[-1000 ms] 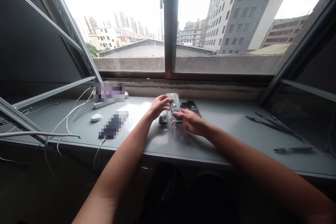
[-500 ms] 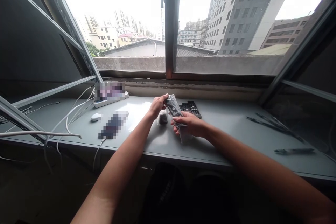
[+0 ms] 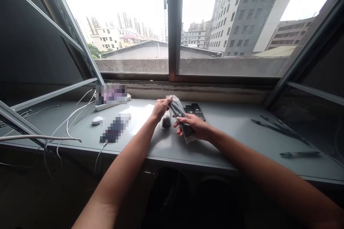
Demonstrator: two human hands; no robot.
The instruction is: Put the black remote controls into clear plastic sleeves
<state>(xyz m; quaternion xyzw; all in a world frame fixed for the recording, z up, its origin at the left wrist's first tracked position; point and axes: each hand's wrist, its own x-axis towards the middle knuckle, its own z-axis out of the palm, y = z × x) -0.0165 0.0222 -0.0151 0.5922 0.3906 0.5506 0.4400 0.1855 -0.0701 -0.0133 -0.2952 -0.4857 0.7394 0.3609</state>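
A black remote control (image 3: 176, 108) lies inside a clear plastic bag (image 3: 190, 139), held slanted above the table. My left hand (image 3: 160, 108) pinches the bag's upper end between thumb and fingers. Lower down, my right hand (image 3: 195, 125) is closed around the bag and the remote, thumb on top. Just below my left hand, a small bundle of dark items in clear plastic (image 3: 166, 121) rests on the table. Behind my right hand lie several black remotes (image 3: 198, 111) side by side, partly hidden by the hand and the bag.
On the grey table (image 3: 231, 121), a white power strip (image 3: 107, 106) with cables, a white round-ended object (image 3: 96, 120) and a blurred-out dark item (image 3: 114, 130) lie left. Black strips (image 3: 279, 128) and a pen (image 3: 299, 154) lie right. Metal frames flank both sides.
The remote has slid lower inside the bag, filling its lower part near my right hand. Clear plastic now shows past the remote at the upper end. Both hands stay nearly in place.
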